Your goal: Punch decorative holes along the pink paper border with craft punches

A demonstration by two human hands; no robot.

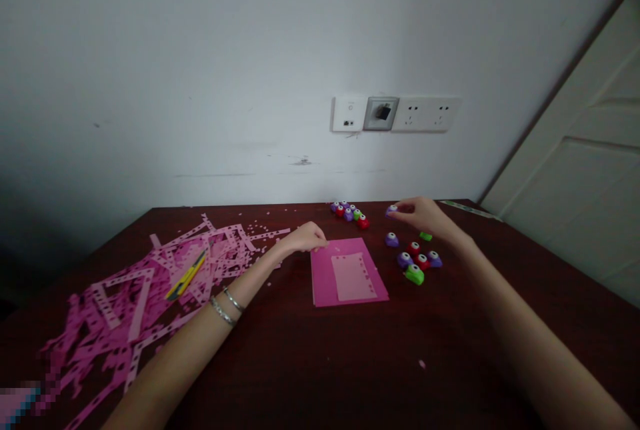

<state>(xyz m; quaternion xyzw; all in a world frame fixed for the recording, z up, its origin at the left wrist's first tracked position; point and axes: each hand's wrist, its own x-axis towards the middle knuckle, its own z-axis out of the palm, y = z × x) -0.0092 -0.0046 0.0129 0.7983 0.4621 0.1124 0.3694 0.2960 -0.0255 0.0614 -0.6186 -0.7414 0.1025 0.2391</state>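
Observation:
My right hand [423,215] reaches over the far right of the dark wooden table [350,363], its fingertips pinched on a small purple paper punch [391,210]. My left hand [305,239] rests with curled fingers at the top left corner of a pink paper sheet [347,273], which carries a lighter pink punched piece [353,276]. Several small punches in purple, red and green [415,260] lie just right of the sheet, below my right hand. Another cluster of punches [349,212] sits near the wall.
A big heap of pink punched paper strips [150,297] covers the table's left side, with a yellow utility knife [186,275] on top. Wall sockets [395,114] are above the table. A door [580,170] stands at right.

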